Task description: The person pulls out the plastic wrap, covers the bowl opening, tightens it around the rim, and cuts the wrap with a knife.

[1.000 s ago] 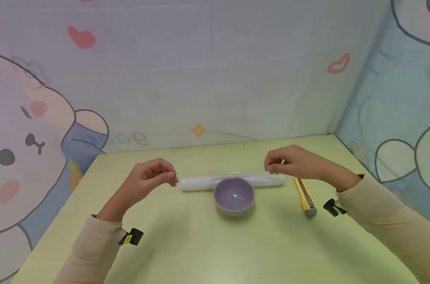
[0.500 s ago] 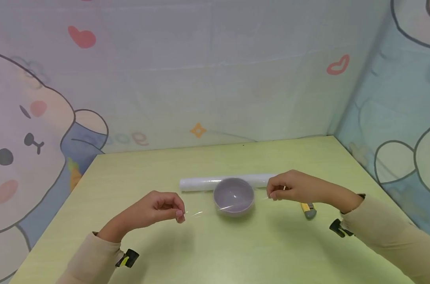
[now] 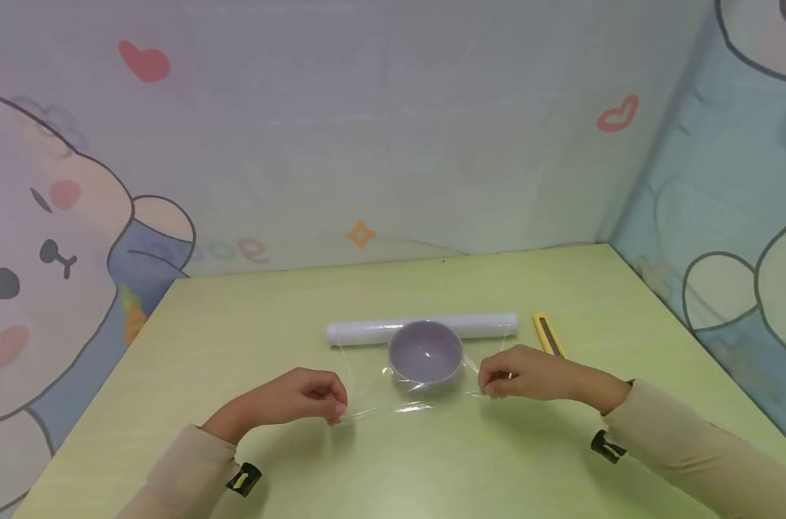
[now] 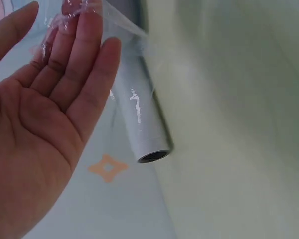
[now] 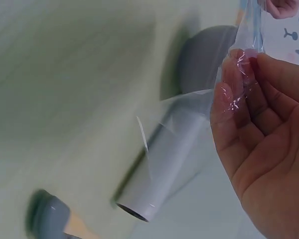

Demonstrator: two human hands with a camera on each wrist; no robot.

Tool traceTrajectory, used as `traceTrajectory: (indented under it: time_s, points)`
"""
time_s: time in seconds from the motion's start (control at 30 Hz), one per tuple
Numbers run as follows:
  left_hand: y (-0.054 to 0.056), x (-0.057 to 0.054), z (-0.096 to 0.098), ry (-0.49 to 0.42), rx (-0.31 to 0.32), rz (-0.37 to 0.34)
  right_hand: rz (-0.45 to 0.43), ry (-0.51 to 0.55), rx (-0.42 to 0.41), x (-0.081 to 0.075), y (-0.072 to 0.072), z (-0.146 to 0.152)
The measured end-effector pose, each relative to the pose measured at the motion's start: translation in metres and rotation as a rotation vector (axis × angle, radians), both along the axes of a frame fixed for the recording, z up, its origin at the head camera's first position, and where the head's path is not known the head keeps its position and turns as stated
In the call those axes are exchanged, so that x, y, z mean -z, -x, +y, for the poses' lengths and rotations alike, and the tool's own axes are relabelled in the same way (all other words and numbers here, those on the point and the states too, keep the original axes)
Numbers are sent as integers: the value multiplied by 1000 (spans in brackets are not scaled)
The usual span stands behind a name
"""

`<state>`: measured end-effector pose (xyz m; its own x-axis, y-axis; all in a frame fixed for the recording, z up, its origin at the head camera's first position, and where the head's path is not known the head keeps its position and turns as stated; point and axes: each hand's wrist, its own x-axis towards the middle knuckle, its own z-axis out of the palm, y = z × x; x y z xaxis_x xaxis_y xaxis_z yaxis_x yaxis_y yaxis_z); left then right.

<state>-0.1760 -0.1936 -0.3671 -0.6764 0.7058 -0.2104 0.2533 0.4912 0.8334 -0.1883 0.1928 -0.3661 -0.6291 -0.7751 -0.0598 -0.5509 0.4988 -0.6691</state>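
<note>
A sheet of clear plastic wrap point(image 3: 413, 408) stretches between my two hands and over the front of a purple bowl point(image 3: 425, 351). Its left front corner is pinched in my left hand point(image 3: 298, 398), its right one in my right hand point(image 3: 529, 375). Behind the bowl lies the white plastic wrap roll point(image 3: 360, 332), from which the sheet runs forward. In the right wrist view, the film point(image 5: 239, 94) clings over my right fingertips, and the bowl point(image 5: 202, 59) shows beyond. The left wrist view has wrinkled film point(image 4: 122, 20) at my left fingertips and the roll's hollow end point(image 4: 154, 156).
A yellow box cutter point(image 3: 548, 335) lies right of the roll, partly hidden behind my right hand; its grey end point(image 5: 51, 218) shows in the right wrist view. The pale green table point(image 3: 380, 476) meets a printed cloth backdrop point(image 3: 393, 144) at the back and right.
Both hands have come down and toward me, drawing the plastic wrap from the roll across the bowl. The bowl and roll have stayed in place.
</note>
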Motion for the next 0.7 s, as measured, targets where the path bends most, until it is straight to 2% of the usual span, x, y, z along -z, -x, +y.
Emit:
traceTrajectory:
  time_s: [0.2, 0.43, 0.57, 0.7]
  points:
    - [4, 17, 6, 54, -63, 46, -17, 42, -2, 13, 2, -2]
    - [5, 24, 16, 97, -96, 108, -57, 84, 41, 23, 1, -1]
    - [6, 25, 23, 154, -127, 185, -79, 123, 128, 29, -1, -3]
    - [8, 25, 30, 239, -143, 293, -104, 150, 235, 29, -3, -4]
